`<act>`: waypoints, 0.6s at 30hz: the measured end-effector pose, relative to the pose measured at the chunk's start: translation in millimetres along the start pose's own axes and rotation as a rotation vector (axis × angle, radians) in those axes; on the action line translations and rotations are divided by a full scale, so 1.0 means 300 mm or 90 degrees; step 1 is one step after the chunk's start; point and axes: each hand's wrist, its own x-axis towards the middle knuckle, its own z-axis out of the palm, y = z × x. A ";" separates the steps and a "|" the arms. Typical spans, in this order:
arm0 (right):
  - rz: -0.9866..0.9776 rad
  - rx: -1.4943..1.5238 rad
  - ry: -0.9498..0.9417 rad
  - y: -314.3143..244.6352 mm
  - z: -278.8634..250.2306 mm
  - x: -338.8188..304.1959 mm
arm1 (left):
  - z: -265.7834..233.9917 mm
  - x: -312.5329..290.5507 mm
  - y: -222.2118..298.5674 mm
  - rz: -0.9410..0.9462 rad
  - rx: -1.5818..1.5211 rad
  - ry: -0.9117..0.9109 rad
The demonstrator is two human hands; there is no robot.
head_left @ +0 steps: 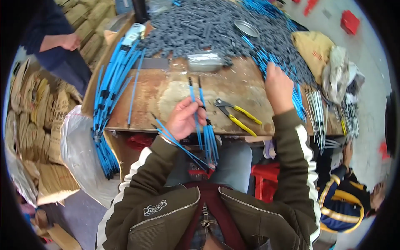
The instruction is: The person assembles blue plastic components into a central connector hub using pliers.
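Note:
My left hand (183,120) is closed around several thin blue rods (210,139) with black ends, at the table's near edge. Some of them hang below the edge, and others slant across the palm toward my lap. To the right, my right hand (279,89) is closed at a pile of similar blue rods (261,56); whatever its fingers grip is hidden. Between the hands, pliers (222,104) with yellow handles lie with their handles spread. One single blue rod (134,89) rests on the wood left of my left hand.
Small dark grey parts (191,29) are heaped at the back, a metal dish (246,28) among them. A clear plastic-wrapped bundle (205,61) lies before the heap. Bundled blue rods (112,89) stand left; white rods (316,116) lie right. Another person's hand (71,41) shows upper left.

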 end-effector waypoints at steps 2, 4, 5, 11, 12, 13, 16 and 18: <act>0.003 -0.105 0.030 0.088 0.062 0.002 | -0.001 0.013 -0.026 -0.023 -0.002 -0.003; 0.027 -0.201 0.017 0.180 0.041 0.029 | -0.005 0.016 -0.034 -0.010 0.020 0.010; 0.038 -0.288 0.015 0.223 0.009 0.038 | -0.001 0.021 -0.036 -0.022 0.017 0.003; 0.117 -0.029 0.166 0.229 -0.414 0.068 | 0.005 -0.015 -0.022 -0.017 0.008 0.012; 0.139 0.214 0.198 0.180 -0.465 0.042 | 0.005 -0.012 -0.025 -0.019 0.003 0.007; 0.159 0.496 0.104 0.136 -0.469 0.001 | 0.014 -0.007 -0.031 -0.023 0.001 0.004; -0.011 0.890 -0.228 0.009 -0.333 -0.139 | 0.081 0.007 -0.029 -0.028 -0.046 0.031; 0.015 0.814 -0.375 -0.120 -0.279 -0.219 | 0.133 0.024 -0.039 -0.017 -0.061 0.023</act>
